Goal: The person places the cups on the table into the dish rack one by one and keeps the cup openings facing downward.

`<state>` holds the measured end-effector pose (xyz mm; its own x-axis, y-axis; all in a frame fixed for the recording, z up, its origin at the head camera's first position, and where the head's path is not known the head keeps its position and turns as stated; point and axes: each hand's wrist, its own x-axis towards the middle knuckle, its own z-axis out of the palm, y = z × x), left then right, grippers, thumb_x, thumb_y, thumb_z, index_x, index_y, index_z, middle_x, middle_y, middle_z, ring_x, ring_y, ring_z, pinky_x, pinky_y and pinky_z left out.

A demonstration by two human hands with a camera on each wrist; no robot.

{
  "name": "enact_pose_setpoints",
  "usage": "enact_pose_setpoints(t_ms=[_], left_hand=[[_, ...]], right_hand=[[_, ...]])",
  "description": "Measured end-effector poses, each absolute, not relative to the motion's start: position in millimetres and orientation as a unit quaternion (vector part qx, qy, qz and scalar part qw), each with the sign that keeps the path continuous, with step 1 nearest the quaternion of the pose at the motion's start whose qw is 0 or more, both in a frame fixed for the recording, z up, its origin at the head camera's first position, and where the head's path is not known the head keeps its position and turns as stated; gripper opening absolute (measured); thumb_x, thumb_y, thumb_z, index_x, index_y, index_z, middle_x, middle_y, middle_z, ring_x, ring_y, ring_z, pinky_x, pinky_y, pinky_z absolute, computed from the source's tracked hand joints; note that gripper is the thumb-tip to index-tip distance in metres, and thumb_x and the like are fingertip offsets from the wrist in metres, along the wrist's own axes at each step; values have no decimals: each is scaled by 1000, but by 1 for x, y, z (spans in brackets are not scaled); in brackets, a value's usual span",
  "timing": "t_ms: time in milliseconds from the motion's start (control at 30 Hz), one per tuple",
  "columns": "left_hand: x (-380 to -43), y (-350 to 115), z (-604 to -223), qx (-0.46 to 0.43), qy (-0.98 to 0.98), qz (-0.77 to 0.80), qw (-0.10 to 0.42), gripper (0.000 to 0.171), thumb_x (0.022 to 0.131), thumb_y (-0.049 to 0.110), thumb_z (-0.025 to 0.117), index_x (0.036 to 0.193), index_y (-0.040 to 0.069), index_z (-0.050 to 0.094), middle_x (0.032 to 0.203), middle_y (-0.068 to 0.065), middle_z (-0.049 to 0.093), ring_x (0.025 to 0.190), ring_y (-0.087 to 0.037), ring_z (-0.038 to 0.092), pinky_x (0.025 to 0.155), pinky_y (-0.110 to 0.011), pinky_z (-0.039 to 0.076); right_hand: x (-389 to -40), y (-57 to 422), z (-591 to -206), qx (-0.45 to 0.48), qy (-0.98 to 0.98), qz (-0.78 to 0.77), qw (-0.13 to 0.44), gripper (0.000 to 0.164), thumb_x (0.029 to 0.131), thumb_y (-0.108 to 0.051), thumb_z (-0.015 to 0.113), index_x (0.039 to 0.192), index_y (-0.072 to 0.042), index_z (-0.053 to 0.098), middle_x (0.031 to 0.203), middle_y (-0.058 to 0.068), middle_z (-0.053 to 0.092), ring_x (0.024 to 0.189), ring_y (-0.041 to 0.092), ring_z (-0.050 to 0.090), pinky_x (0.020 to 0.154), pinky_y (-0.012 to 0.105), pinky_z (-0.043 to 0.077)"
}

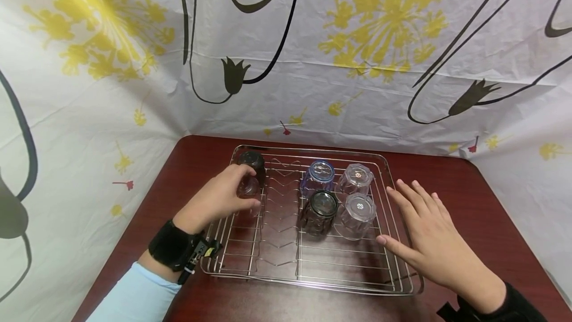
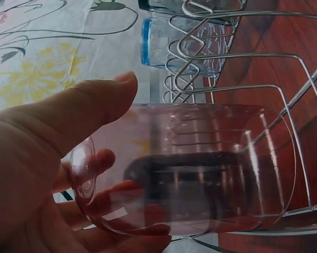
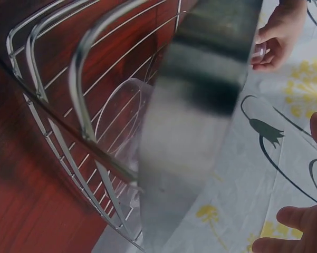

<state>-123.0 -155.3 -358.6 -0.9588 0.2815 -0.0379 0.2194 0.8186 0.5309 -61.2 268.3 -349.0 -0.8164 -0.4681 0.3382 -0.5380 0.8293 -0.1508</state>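
Note:
My left hand [image 1: 219,193] is at the rack's left side, fingers and thumb curled around the base end of a clear, pinkish drinking glass [image 2: 221,168]. That glass stands upside down, close in front of a dark drinking glass [image 1: 255,159]. In the left wrist view, fingers show through the clear wall, and the thumb lies along its other side. Beyond the rack's right edge, my right hand [image 1: 426,235] is held with fingers spread and nothing in it. Nearest to it are two clear faceted glasses [image 1: 361,207], upside down one behind the other.
The wire dish rack [image 1: 277,278] stands on a dark red table [image 1: 451,183]. A blue-tinted glass [image 1: 321,173] and a dark grey glass [image 1: 322,205] sit upside down near its middle. Patterned cloth [image 1: 286,108] hangs behind and at both sides. A blurred strip [image 3: 184,132] covers part of the right wrist view.

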Motion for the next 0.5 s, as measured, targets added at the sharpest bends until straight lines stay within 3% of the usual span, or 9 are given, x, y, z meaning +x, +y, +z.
enact_pose_setpoints(t_ms=[500], left_hand=[[-124, -152, -364, 131, 953, 266, 62, 64, 80, 37, 84, 133, 15, 55, 130, -9, 57, 112, -23, 61, 91, -45, 53]], right_hand=[[-63, 270, -352, 266, -946, 122, 139, 92, 82, -52, 76, 155, -13, 36, 156, 20, 36, 150, 42, 20, 121, 62, 8]])
